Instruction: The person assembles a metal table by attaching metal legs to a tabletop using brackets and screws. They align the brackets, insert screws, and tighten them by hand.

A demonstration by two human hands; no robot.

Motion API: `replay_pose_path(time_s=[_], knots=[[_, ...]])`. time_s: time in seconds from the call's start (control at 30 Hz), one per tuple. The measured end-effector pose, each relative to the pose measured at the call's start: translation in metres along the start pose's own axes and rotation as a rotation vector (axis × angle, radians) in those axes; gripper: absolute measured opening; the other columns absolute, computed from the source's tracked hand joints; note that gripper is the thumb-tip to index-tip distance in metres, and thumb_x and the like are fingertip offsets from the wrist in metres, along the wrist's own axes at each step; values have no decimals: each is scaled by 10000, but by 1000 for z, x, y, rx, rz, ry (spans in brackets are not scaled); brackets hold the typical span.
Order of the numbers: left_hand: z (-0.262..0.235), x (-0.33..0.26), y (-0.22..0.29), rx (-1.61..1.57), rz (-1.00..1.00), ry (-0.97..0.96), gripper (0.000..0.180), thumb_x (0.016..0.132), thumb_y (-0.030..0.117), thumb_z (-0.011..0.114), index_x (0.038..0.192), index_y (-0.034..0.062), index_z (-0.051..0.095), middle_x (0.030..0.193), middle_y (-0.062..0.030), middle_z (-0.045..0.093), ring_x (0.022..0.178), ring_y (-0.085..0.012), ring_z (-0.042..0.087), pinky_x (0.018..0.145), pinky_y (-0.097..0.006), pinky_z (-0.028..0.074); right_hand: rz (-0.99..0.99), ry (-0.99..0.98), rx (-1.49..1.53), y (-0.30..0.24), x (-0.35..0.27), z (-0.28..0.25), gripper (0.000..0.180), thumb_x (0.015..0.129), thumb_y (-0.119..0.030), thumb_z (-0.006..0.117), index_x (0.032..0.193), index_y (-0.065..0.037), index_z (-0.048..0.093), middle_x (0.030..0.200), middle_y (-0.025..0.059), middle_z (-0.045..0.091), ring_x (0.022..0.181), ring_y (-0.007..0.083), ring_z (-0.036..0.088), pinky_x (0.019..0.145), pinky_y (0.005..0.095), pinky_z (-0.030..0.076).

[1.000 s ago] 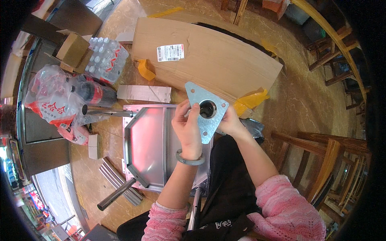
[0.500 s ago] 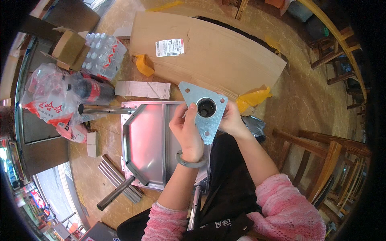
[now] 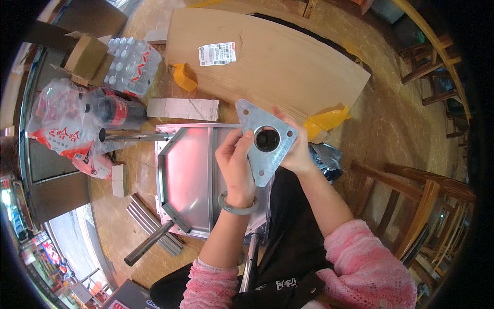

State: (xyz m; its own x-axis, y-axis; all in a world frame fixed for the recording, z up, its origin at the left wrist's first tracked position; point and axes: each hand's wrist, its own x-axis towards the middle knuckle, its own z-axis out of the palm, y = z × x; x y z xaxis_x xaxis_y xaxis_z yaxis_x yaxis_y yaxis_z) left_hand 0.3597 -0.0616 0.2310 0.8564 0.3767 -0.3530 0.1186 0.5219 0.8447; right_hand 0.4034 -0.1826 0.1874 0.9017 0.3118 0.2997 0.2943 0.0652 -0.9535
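Holding the triangular metal plate [image 3: 265, 161] up by the metal frame's [image 3: 190, 170] right edge, left hand [image 3: 236, 166] pinching its side, right hand [image 3: 298, 153] behind (fingers mostly hidden, can't tell their grip), probably so its face stays visible.

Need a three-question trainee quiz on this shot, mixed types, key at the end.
1. True or false: the left hand holds a triangular metal plate.

2. Which wrist wears the grey bracelet?
A) Left
B) Right
C) Both

3. Fill in: the bundle of metal tubes lies on the ____.

Key:
1. True: the thumb is on the plate's face, close to the big round hole.
2. A: the other wrist is bare.
3. Floor.
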Motion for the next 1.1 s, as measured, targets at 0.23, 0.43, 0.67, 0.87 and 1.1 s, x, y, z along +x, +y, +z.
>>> replay_pose_path(time_s=[0.23, 0.43, 0.67, 0.87, 1.1], knots=[[4, -1, 2, -73, 10, -45, 144, 828, 66, 590, 929, -34, 612, 805, -38, 606, 713, -80, 530, 651, -211, 410, 481, 225, 578, -31, -16, -29, 402, 821, -122, 545, 1189, 20, 469, 1008, 68, 552, 901, 139, 544, 727, 250, 451], [10, -7, -4, -8, 19, -79, 167, 834, 79, 600, 968, -20, 612, 861, -33, 605, 778, -80, 528, 708, -218, 411, 588, 248, 545, -50, -16, -23, 187, 903, -160, 487, 994, -8, 546, 798, 30, 594, 664, 89, 561, 572, 211, 466], [14, -11, -1, -39, -30, -77, 188, 837, 107, 607, 979, -15, 609, 866, -26, 603, 786, -78, 527, 701, -208, 407, 675, 339, 498, -50, -10, -24, 177, 907, -177, 480, 939, -20, 556, 778, 11, 587, 645, 68, 552, 547, 203, 467], [6, -7, 1, -2, -58, -55, 177, 829, 108, 613, 971, 2, 613, 840, -17, 592, 794, -86, 521, 653, -199, 411, 640, 252, 498, -53, -4, -19, 164, 895, -170, 512, 952, -28, 570, 749, 1, 577, 593, 62, 534, 516, 188, 454], [-22, -45, 32, 563, 742, -323, 161, 606, 15, 714, 737, 85, 649, 725, -18, 566, 725, -175, 538, 672, -275, 416, 360, -87, 391, -94, -33, -39, 163, 850, -14, 519, 967, 49, 613, 860, 95, 631, 643, 123, 597, 554, 194, 462]])
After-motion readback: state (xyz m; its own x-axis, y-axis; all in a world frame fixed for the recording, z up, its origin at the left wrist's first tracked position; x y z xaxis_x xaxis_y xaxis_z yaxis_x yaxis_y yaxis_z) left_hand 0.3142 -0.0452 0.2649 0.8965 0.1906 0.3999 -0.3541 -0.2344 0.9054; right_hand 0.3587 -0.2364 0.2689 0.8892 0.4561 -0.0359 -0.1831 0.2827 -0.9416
